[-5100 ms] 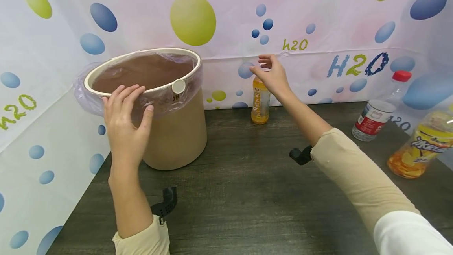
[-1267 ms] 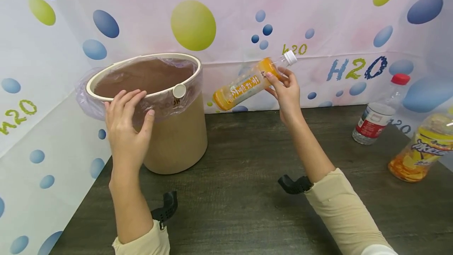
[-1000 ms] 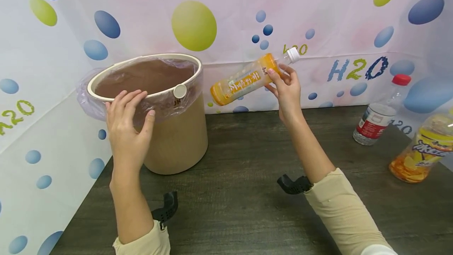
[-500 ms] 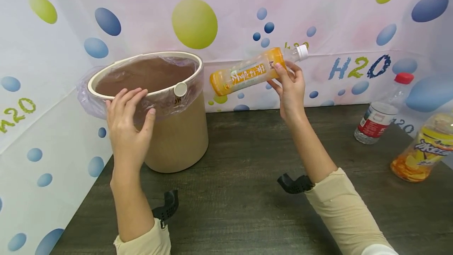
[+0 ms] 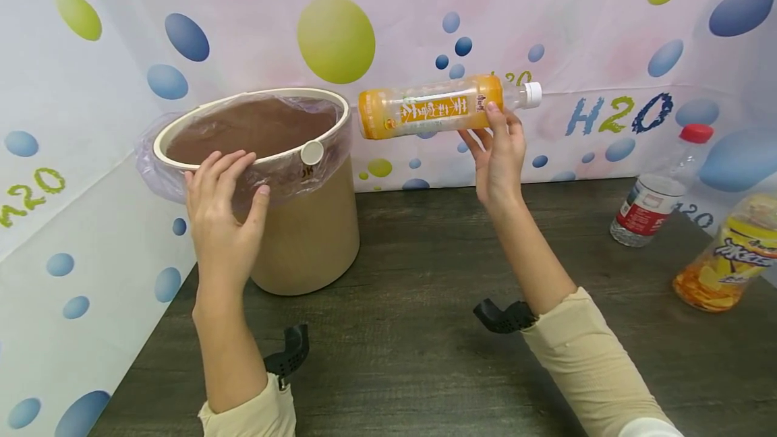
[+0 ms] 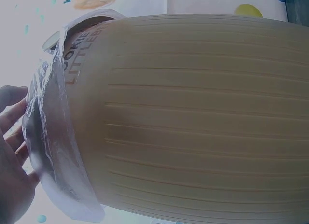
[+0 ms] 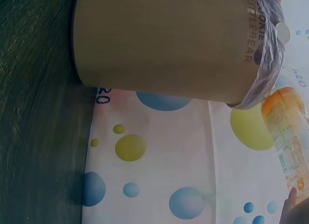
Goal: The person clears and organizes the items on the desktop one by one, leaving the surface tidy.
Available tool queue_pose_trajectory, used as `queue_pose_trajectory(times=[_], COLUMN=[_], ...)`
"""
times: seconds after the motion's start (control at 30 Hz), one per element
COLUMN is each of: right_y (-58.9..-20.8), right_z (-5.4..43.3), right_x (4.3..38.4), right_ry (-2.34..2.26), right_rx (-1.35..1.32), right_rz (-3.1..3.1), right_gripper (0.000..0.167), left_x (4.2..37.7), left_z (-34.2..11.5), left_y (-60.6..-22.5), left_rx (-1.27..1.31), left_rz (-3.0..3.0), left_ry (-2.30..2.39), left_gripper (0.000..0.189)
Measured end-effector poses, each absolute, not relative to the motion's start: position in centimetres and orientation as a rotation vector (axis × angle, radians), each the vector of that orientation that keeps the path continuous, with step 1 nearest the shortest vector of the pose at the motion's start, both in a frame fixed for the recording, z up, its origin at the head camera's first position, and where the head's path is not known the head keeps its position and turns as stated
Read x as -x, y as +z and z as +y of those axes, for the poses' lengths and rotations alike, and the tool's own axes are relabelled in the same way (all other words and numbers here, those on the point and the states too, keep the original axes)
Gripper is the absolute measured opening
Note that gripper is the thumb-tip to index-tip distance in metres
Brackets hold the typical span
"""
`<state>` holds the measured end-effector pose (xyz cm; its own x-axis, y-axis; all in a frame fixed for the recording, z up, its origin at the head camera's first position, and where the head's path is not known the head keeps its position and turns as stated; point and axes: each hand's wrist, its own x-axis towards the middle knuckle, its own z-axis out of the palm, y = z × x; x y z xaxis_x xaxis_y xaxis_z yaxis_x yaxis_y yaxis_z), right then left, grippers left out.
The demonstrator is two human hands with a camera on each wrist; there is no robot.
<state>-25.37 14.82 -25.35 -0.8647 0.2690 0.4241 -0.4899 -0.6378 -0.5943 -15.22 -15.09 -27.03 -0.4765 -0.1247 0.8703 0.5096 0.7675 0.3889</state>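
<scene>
Right hand (image 5: 500, 154) raised, holding bottle (image 5: 425, 108) sideways; left hand (image 5: 222, 211) at bin rim (image 5: 279, 156)

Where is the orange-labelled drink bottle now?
Head view, upper centre: the drink bottle is in the right hand, nearly level, just right of the lined beige bin.

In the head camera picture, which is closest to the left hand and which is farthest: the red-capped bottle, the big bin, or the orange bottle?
From the left hand, as the head view shows:
1. Big bin: right at the hand, on the left.
2. Orange bottle: near the middle, held in the right hand.
3. Red-capped bottle: far over on the right.
</scene>
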Motion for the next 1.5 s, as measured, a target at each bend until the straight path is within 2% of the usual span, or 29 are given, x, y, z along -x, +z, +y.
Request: queue_pose_trajectory(times=[0.43, 0.93, 1.5], right_y=[-25.1, -23.4, -22.6], right_z=[12.4, 10.1, 8.2], right_x=[25.4, 26.1, 26.2], right_ry=[2.594, 2.597, 2.583], right_rx=[-0.417, -0.411, -0.452], right_rz=[-0.883, -0.938, -1.02], right_gripper=[0.039, 0.026, 0.037], left_x=[15.4, 15.4, 15.2], left_z=[-15.1, -15.0, -15.2], left_y=[-26.9, -27.1, -27.1], left_rx=[0.288, 0.29, 0.307], left_rz=[-1.931, -1.935, -1.933], left_ry=[-0.776, -0.776, -0.756], left_gripper=[0.034, 0.034, 0.035])
